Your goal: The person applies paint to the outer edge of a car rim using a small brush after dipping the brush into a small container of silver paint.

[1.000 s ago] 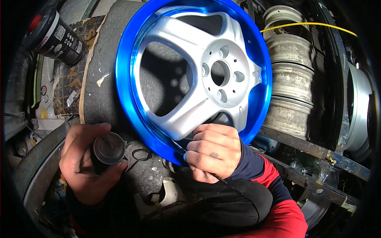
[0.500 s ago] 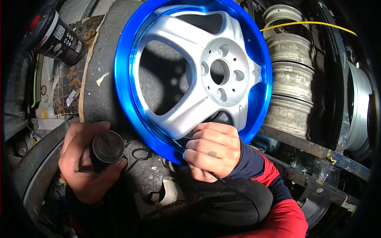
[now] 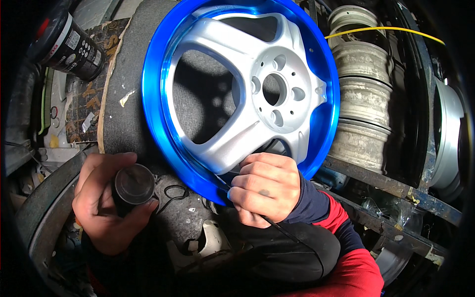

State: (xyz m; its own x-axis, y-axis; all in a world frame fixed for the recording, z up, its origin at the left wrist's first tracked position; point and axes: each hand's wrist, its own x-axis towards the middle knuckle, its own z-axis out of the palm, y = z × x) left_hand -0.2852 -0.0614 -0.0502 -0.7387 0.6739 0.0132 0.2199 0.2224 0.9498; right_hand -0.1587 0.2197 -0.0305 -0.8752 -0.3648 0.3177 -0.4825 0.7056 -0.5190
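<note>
A wheel rim point(image 3: 232, 133) with silver spokes and a glossy blue outer lip leans in front of me on a grey padded surface. My right hand point(image 3: 267, 190) is closed around a slim dark stick-like tool point(image 3: 225, 183), its far end at the seam between a lower spoke and the blue lip. Whether it ends in bristles is too small to tell. At the lower left, my left hand point(image 3: 106, 208) grips a small round dark pot point(image 3: 134, 183) by its sides, its round face toward me. The pot stays apart from the rim.
Several bare, worn wheels point(image 3: 361, 104) are stacked at the right beside a metal frame point(image 3: 396, 185), with a yellow hose point(image 3: 391, 28) above. A black tub point(image 3: 69, 47) stands at the upper left. Below the rim lie a black cord loop point(image 3: 175, 190) and a broken whitish piece point(image 3: 215, 237).
</note>
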